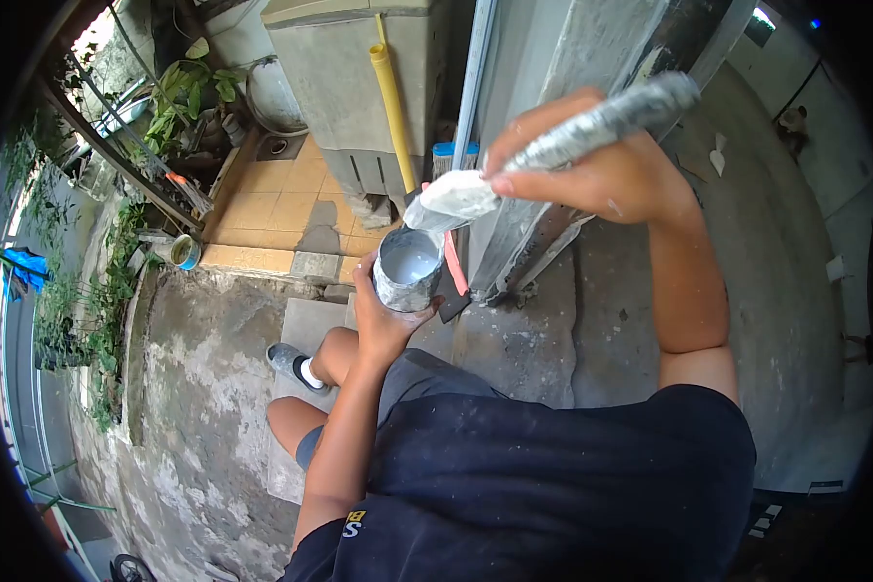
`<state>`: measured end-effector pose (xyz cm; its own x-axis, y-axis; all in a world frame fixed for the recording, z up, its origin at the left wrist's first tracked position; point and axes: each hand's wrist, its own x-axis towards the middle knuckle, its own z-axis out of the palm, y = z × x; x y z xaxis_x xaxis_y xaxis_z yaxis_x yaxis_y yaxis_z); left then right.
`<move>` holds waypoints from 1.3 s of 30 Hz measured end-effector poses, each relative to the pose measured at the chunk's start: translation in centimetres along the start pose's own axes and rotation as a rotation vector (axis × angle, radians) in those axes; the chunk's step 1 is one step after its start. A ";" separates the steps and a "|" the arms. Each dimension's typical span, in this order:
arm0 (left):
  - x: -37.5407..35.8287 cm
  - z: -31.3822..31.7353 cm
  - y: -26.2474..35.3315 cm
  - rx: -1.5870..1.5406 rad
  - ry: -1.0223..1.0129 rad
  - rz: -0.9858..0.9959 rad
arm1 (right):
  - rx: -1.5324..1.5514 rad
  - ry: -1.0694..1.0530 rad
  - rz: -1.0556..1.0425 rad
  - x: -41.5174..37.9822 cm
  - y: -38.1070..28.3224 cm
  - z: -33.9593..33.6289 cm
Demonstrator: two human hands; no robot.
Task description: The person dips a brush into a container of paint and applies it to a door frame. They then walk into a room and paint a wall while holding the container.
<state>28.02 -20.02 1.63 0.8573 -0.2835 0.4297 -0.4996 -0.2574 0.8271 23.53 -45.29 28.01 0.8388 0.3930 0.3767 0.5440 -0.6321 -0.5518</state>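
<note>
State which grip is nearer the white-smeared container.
Left: the left grip is around the container; the right grip is above and right of it in view, holding a brush.

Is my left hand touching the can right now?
Touching. The head view shows the left hand cupped around the lower part of the can, with no gap between them.

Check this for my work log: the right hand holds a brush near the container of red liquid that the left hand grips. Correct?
Wrong colour: the liquid is whitish, as the head view shows. The right hand does hold the brush near the container that the left hand grips.
</note>
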 end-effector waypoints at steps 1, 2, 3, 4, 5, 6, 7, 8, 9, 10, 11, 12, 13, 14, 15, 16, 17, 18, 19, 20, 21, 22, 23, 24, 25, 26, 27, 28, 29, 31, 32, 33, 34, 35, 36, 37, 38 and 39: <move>-0.2 -0.1 -0.1 0.002 -0.013 -0.003 | 0.002 -0.001 -0.006 -0.1 0.1 0.0; -0.2 -0.1 -0.2 0.003 -0.025 -0.005 | 0.015 -0.077 -0.101 -0.1 0.2 -0.1; -0.3 -0.3 0.0 0.005 -0.019 -0.007 | 0.028 -0.153 -0.193 -0.1 0.2 0.0; -0.3 -0.4 0.3 0.005 -0.028 -0.004 | 0.033 -0.215 -0.228 -0.2 0.4 0.2; -0.2 -0.6 0.6 0.006 -0.039 0.001 | 0.034 -0.215 -0.230 -0.2 0.5 0.6; -0.1 -0.8 0.8 0.007 -0.044 -0.001 | 0.059 -0.255 -0.287 -0.2 0.6 1.1; -0.1 -0.8 1.0 0.005 -0.059 0.018 | 0.084 -0.296 -0.342 -0.4 0.6 1.4; -0.2 -0.8 1.2 0.003 -0.073 0.036 | 0.084 -0.327 -0.317 -0.8 0.4 1.6; -0.2 -0.8 1.4 0.000 -0.072 0.037 | 0.081 -0.328 -0.316 -1.1 0.2 1.4; -0.1 -0.8 1.6 -0.017 -0.088 0.025 | 0.058 -0.333 -0.299 -1.5 -0.2 1.0; -0.2 -0.7 1.8 -0.035 -0.103 0.014 | 0.034 -0.338 -0.282 -1.8 -0.5 0.6; -0.2 -0.7 1.8 -0.037 -0.099 0.016 | 0.015 -0.324 -0.285 -2.3 -0.7 0.2; -0.2 -0.7 1.9 -0.042 -0.104 -0.001 | 0.009 -0.325 -0.286 -2.9 -0.9 -0.2; -0.1 -0.4 2.0 -0.049 -0.113 -0.016 | -0.014 -0.276 -0.268 -3.7 -1.0 -0.6; -0.2 -0.2 1.8 -0.057 -0.115 -0.008 | -0.038 -0.225 -0.246 -4.5 -1.2 -0.9; -0.2 0.0 1.5 -0.071 -0.088 -0.009 | -0.064 -0.159 -0.223 -5.4 -1.4 -1.1; -0.3 0.2 1.3 -0.084 -0.064 -0.012 | -0.074 -0.155 -0.214 -6.5 -1.8 -1.2; -0.3 0.2 1.1 -0.128 -0.056 -0.003 | -0.121 -0.062 -0.165 -7.5 -2.1 -1.3; -0.3 0.3 0.9 -0.135 -0.064 0.003 | -0.166 0.031 -0.118 -8.6 -2.4 -1.4; -0.4 0.2 0.8 -0.153 -0.047 -0.012 | -0.192 0.098 -0.128 -9.5 -2.6 -1.4; -0.4 0.2 0.6 -0.171 -0.030 -0.027 | -0.198 0.101 -0.121 -10.6 -2.8 -1.5; -0.4 -0.1 0.9 -0.146 -0.034 -0.027 | -0.242 0.143 -0.059 -12.0 -3.0 -1.5; -0.5 -0.1 0.4 -0.150 -0.041 -0.024 | -0.285 0.186 0.001 -13.3 -3.3 -1.4; -0.7 -0.1 -0.4 -0.152 -0.031 -0.009 | -0.307 0.191 0.048 -14.5 -3.6 -1.1; -0.9 -0.3 -0.3 -0.153 -0.020 0.005 | -0.316 0.196 0.087 -15.7 -3.5 -0.7; -1.3 -0.7 -0.2 -0.188 -0.040 -0.062 | -0.289 0.196 0.138 -17.0 -3.5 -0.2; -1.6 -0.9 -0.3 -0.191 -0.048 -0.057 | -0.261 0.197 0.190 -18.2 -3.5 0.3; -1.8 -1.2 -0.7 -0.181 -0.039 -0.067 | -0.217 0.211 0.236 -19.5 -3.1 1.1; -1.9 -1.4 -1.0 -0.173 -0.026 -0.076 | -0.198 0.221 0.284 -20.4 -2.7 2.1; -2.3 -1.8 -1.4 -0.123 -0.031 -0.068 | -0.176 0.234 0.332 -21.7 -0.9 5.0; -2.7 -1.9 -1.6 -0.107 -0.025 -0.079 | -0.180 0.237 0.333 -22.3 0.1 6.5; -2.8 -1.7 -1.8 -0.091 -0.019 -0.090 | -0.184 0.218 0.347 -22.7 1.3 8.0; -2.9 -1.6 -1.9 -0.091 -0.022 -0.088 | -0.186 0.199 0.362 -23.0 2.3 9.2; -3.0 -1.4 -2.0 -0.115 -0.023 -0.107 | -0.185 0.201 0.364 -23.1 3.0 10.0; -3.3 -1.4 -2.2 -0.138 -0.024 -0.126 | -0.208 0.213 0.351 -23.1 3.8 10.5; -3.5 -1.4 -2.4 -0.138 -0.023 -0.125 | -0.231 0.224 0.335 -23.1 4.6 10.8; -3.6 -1.3 -2.6 -0.118 -0.034 -0.123 | -0.268 0.262 0.329 -23.3 5.4 11.0; -3.8 -1.2 -2.9 -0.100 -0.046 -0.121 | -0.270 0.262 0.329 -23.2 5.6 10.6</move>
<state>26.33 -17.11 -1.94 0.9027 -0.2986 0.3098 -0.3764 -0.1992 0.9048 7.29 -50.88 8.32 0.9127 -0.0156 0.4083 0.1972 -0.8584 -0.4735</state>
